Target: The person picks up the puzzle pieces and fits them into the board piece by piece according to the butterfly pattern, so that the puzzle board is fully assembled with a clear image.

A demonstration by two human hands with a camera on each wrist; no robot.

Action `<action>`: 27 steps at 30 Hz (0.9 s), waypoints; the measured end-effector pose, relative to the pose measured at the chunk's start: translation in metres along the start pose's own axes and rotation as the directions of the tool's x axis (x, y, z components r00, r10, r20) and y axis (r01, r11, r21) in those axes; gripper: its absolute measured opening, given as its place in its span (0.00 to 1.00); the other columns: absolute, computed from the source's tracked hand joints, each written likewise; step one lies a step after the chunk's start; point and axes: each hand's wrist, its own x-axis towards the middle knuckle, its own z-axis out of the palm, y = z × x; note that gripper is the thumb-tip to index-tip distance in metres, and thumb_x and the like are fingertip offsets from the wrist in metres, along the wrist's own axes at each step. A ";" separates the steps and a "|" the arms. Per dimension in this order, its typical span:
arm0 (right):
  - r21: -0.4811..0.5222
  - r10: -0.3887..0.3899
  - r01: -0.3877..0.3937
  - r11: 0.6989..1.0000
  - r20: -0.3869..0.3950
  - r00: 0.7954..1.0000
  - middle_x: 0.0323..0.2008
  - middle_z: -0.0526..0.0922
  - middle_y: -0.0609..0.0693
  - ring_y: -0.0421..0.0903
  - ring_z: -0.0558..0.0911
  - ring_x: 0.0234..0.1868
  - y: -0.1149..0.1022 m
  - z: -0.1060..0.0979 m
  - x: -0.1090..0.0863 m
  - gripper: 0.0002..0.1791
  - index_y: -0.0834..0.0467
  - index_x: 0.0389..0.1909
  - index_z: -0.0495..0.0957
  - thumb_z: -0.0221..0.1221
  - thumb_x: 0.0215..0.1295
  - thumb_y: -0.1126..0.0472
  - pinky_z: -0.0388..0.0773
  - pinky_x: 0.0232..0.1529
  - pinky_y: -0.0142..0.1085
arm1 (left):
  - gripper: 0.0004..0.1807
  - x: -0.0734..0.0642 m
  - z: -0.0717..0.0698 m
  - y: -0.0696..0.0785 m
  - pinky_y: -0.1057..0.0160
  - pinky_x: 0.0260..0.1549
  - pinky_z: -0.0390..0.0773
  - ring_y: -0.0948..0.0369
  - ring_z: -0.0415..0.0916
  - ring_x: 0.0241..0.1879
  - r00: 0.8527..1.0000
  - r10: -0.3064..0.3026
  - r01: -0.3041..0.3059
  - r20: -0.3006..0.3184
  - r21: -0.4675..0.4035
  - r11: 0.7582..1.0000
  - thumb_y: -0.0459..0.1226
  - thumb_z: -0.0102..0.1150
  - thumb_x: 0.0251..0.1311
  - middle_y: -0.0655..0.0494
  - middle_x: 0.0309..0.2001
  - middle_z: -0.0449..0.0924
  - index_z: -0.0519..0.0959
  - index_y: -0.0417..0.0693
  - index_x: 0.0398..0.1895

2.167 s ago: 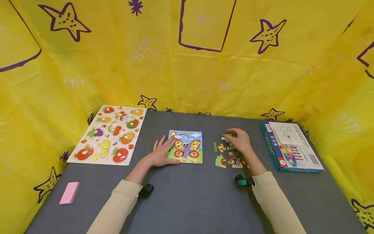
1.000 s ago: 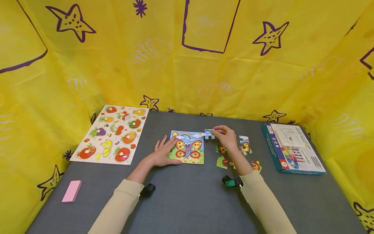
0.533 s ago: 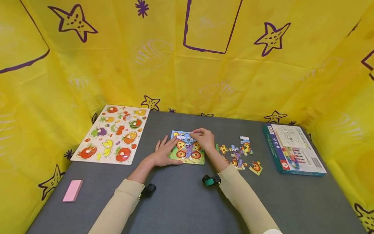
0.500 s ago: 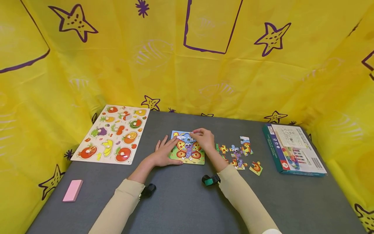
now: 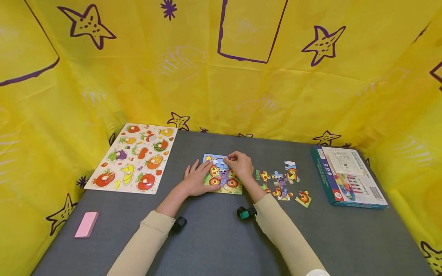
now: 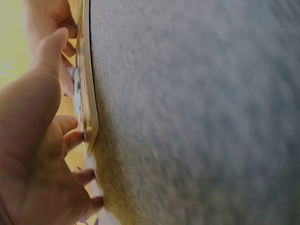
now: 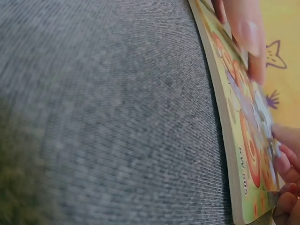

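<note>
Your puzzle board (image 5: 224, 179) lies flat on the grey tabletop (image 5: 208, 241) in front of you, a small, brightly coloured square: a purple-faced butterfly with red and yellow wings, a sun at the upper left and green ground below. Across its upper part sits a pale blue puzzle piece (image 5: 220, 163), which you pinch in the fingertips of your right hand (image 5: 240, 165); you cannot tell whether it lies flush. Your left hand (image 5: 197, 181) is spread and relaxed over the board's left side, grasping nothing, with 2 fingers beyond the edge. Loose pieces (image 5: 279, 179) with wing and body parts lie just right of the board.

Only the head view gives you those pieces, plus the fruit board (image 5: 132, 159) and pink block (image 5: 86, 225) to the left and the teal-edged box (image 5: 348, 176) to the right. Both wrist views add the board's pale, thick side edge. The right wrist view alone enlarges the dark characters printed at 1 corner, and shows your right fingers curled beside the board.
</note>
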 end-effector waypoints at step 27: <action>-0.043 -0.001 0.001 0.999 -0.002 1.000 0.30 0.81 0.44 0.43 0.78 0.29 0.001 0.003 0.000 0.15 0.50 0.35 0.83 0.69 0.57 0.43 0.73 0.29 0.40 | 0.47 0.008 0.006 0.008 0.34 0.66 0.43 0.39 0.43 0.73 0.997 -0.061 0.066 -0.036 0.165 0.984 0.69 0.48 0.59 0.50 0.74 0.54 0.56 0.57 0.77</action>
